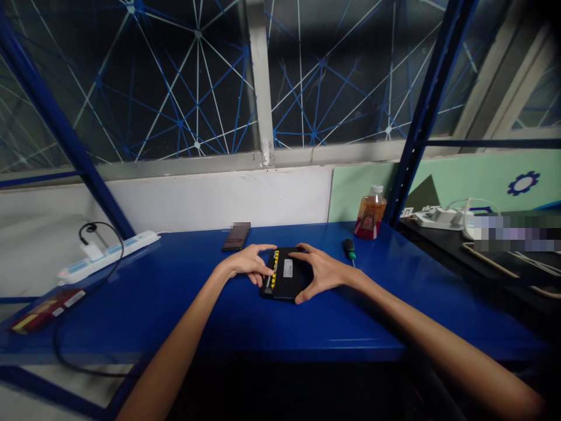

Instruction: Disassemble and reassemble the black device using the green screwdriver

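Note:
A flat black box-shaped device (298, 284) with a white label and a yellow-marked strip along its left side lies on the blue table (210, 327). My left hand (249, 263) is at its left edge, fingertips touching the yellow strip and thumb or forefinger reaching toward the far left corner. Around the right side of the device curves my right hand (322, 271), its fingers at the far edge and its thumb at the near right corner. A screwdriver (349, 249) with a black and green handle lies beyond my right hand.
A phone (236, 236) lies behind my left hand. At the back right stands a bottle (370, 214) of reddish drink. A white power strip (111, 256) with a black cable and a dark red box (46, 310) are at the left.

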`<action>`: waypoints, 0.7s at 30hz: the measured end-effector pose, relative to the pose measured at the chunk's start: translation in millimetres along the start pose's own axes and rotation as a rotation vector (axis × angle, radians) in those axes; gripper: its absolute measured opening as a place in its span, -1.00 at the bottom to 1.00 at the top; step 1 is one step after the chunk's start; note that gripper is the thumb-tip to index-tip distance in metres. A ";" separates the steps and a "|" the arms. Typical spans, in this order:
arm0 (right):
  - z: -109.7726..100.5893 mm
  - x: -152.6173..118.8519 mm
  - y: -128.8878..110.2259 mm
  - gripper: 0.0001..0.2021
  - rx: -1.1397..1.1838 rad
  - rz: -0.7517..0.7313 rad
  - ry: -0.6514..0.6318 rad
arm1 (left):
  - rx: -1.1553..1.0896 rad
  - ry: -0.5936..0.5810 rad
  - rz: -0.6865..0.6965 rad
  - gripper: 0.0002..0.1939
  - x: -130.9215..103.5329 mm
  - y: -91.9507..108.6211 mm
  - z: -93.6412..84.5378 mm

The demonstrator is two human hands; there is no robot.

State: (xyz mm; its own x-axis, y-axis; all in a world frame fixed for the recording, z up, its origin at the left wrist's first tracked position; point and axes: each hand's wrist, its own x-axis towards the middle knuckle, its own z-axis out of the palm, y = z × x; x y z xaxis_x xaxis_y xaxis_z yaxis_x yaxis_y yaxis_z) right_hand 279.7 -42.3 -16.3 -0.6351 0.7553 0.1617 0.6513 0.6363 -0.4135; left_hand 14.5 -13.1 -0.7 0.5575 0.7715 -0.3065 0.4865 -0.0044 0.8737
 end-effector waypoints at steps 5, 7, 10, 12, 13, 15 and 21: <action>3.5 0.1 -1.5 0.15 0.019 0.029 -0.009 | 0.009 -0.018 0.010 0.04 0.2 -0.6 -2.7; 4.8 0.6 -1.3 0.15 0.039 0.037 -0.010 | 0.009 -0.035 0.017 0.03 0.1 0.2 -2.9; 7.2 1.7 -0.8 0.16 0.053 0.038 0.001 | 0.020 -0.038 0.019 0.02 0.5 0.4 -2.7; 9.0 2.1 -0.5 0.17 0.059 0.040 0.005 | 0.032 -0.036 0.018 0.01 0.9 -0.4 -2.7; 9.9 2.0 -0.3 0.18 0.062 0.043 0.005 | 0.041 -0.035 0.020 0.00 1.1 -1.0 -2.8; 11.4 1.4 0.4 0.19 0.064 0.058 0.001 | 0.072 -0.029 0.023 -0.02 1.4 -1.9 -3.2; 14.6 -1.4 7.2 0.19 0.046 0.035 -0.033 | 0.305 0.133 0.115 -0.10 4.0 0.0 -3.2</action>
State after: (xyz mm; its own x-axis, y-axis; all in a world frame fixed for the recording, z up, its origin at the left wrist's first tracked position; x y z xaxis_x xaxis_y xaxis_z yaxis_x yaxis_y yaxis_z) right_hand 279.2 -41.2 -32.6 -0.6262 0.7708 0.1169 0.6540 0.6010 -0.4595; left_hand 14.6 -8.0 -0.7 0.5374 0.8311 -0.1429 0.6153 -0.2706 0.7404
